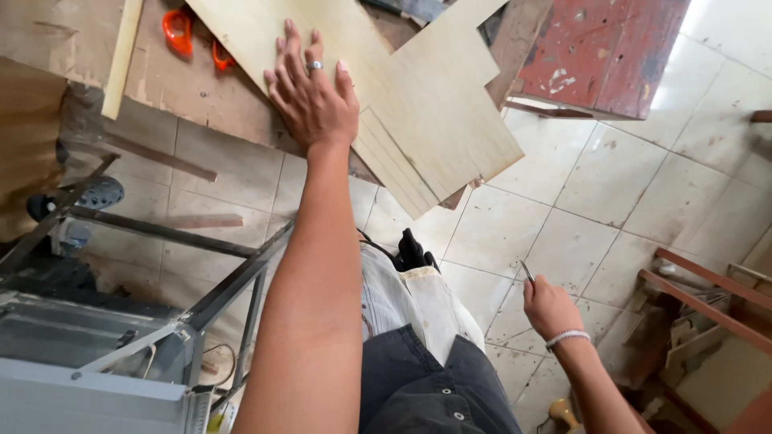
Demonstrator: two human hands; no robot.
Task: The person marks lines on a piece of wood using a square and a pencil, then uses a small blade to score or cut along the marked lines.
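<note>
My left hand point(312, 95), with a ring on one finger, lies flat with fingers spread on a pale plywood sheet point(265, 28) near its lower edge. Several more pale plywood sheets point(442, 120) are stacked beside and partly under it, jutting over the bench edge. My right hand point(548, 307) hangs low at my side, closed around a thin pencil-like tool point(527, 271) that points up from the fist. My dark trousers and light shirt show below.
A brown workbench top point(201, 96) carries an orange clamp point(178, 30) and a wood strip point(122, 56). A red worn table point(603, 52) stands upper right. A metal frame point(233, 281) and grey machine point(80, 386) stand at left. Wooden pieces point(708, 321) lie on the tiled floor at right.
</note>
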